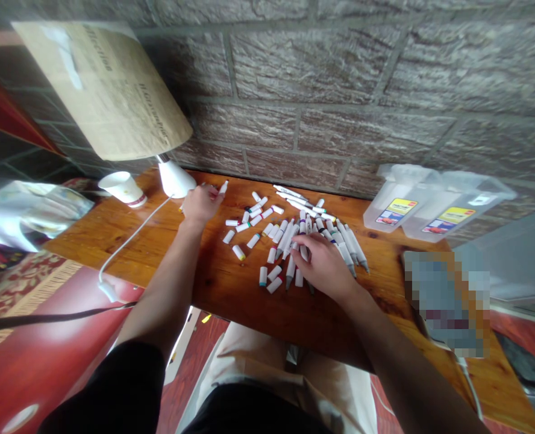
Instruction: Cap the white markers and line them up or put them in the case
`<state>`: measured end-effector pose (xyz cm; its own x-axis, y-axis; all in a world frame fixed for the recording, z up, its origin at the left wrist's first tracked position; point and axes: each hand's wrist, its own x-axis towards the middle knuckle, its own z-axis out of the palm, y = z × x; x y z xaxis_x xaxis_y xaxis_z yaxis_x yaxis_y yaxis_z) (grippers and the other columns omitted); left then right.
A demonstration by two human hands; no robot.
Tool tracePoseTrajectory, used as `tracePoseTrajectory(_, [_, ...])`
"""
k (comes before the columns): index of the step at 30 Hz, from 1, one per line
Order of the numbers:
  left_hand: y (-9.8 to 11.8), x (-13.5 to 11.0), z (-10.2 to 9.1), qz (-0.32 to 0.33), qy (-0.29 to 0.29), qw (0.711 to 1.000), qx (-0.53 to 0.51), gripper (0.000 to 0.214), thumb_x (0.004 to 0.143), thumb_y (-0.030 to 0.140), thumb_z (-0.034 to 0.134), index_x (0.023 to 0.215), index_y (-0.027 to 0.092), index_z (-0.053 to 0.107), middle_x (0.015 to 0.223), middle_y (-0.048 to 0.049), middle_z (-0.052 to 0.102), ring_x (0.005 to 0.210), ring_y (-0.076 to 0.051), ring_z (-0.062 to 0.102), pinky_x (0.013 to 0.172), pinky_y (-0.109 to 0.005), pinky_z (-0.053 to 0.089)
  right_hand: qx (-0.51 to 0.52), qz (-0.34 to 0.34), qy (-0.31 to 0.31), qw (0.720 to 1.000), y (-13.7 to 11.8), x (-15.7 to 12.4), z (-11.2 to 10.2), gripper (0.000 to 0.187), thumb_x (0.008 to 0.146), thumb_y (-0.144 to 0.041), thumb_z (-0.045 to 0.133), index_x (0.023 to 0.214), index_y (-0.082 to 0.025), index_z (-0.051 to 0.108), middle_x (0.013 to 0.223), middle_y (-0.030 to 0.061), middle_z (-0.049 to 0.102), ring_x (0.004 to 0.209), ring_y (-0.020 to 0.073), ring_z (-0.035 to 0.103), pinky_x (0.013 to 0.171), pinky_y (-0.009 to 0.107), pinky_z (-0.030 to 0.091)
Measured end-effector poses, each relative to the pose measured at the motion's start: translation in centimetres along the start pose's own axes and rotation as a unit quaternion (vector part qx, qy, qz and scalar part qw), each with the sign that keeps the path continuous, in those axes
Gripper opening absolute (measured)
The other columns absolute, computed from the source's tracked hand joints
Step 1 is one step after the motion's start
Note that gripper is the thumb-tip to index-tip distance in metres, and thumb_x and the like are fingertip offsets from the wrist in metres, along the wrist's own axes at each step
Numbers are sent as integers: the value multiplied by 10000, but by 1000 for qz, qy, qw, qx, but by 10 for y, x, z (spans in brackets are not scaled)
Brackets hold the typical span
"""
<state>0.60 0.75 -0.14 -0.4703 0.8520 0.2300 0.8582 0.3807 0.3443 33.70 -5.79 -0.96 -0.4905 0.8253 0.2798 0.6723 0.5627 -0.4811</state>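
Many white markers (335, 232) and loose caps (253, 240) lie scattered on a wooden table (168, 241). My left hand (200, 204) reaches to the far left of the pile, near the lamp base, and its fingers pinch a white marker (223, 187) held off the wood. My right hand (319, 262) lies palm down on the near side of the pile, fingers bent over a few markers there; whether it grips one is hidden.
A white lamp base (175, 179) with a paper shade (109, 90) and cord (127, 241) stands back left beside a paper cup (123, 188). Two clear plastic cases (430, 208) rest against the brick wall at right. A blurred object (446, 301) lies front right.
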Motion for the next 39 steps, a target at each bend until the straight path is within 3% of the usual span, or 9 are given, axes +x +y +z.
tracePoseTrajectory(8, [-1, 3, 0, -93, -26, 995, 40, 344, 823, 493, 697, 1071, 270, 780, 1146, -113, 755, 1079, -340, 684, 897, -423, 534, 0, 1, -3, 1000, 0, 0, 0, 284, 944, -265, 548, 1147, -147, 708, 1100, 151, 707, 1047, 297, 674, 987, 434, 507])
tracePoseTrajectory(14, [-1, 3, -2, -66, 1, 994, 89, 397, 827, 530, 666, 1082, 248, 779, 1120, -131, 750, 1121, -354, 652, 995, -462, 472, -4, 4, -5, 1000, 0, 0, 0, 281, 941, -271, 555, 1150, -163, 708, 1100, 141, 709, 1057, 283, 670, 997, 414, 500])
tracePoseTrajectory(23, [-12, 8, -1, -59, 9, 997, 57, 301, 858, 427, 632, 960, 178, 767, 989, -118, 725, 1074, -348, 628, 972, -487, 413, -5, -1, -6, 1000, 0, -1, 0, 273, 947, -276, 541, 1137, -167, 704, 1098, 139, 707, 1050, 282, 666, 985, 410, 497])
tracePoseTrajectory(30, [-17, 12, 4, -67, 31, 996, 44, 224, 815, 391, 650, 894, 225, 777, 996, -140, 760, 1028, -366, 663, 932, -504, 444, -4, -12, 9, 1000, 2, -1, 1, 231, 942, -276, 556, 1114, -201, 691, 1076, 115, 708, 1021, 264, 664, 961, 393, 502])
tracePoseTrajectory(39, [-16, 10, 3, -71, 17, 997, 34, 342, 841, 519, 614, 972, 248, 777, 1050, -133, 768, 1057, -367, 684, 948, -491, 455, 1, -3, -4, 1000, 1, 0, 0, 259, 943, -269, 550, 1131, -171, 699, 1105, 135, 708, 1050, 282, 664, 978, 414, 498])
